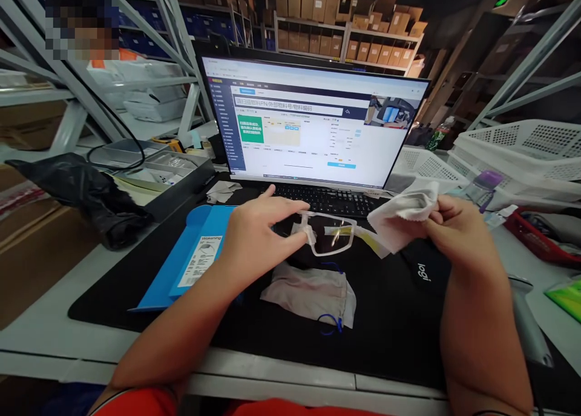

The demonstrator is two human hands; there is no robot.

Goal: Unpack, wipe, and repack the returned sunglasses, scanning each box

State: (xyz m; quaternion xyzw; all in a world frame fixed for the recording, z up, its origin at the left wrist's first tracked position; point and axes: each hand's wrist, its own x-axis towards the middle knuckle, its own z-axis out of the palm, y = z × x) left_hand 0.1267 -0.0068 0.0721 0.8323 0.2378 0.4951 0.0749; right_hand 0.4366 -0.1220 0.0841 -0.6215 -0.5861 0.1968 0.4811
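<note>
Clear-framed glasses are pinched between the thumb and fingers of my left hand, held above the black desk mat. My right hand grips a pale grey cloth with a zigzag edge, a short way right of the glasses. Below the glasses a light drawstring pouch with blue cords lies flat on the mat. Left of it, partly behind my left forearm, is an open blue box bearing a white label. A yellowish strip shows behind the glasses.
A monitor stands behind a black keyboard. White plastic baskets, a red tray and a grey handheld device are on the right. A black plastic bag lies at left. A person is beyond the shelving frame.
</note>
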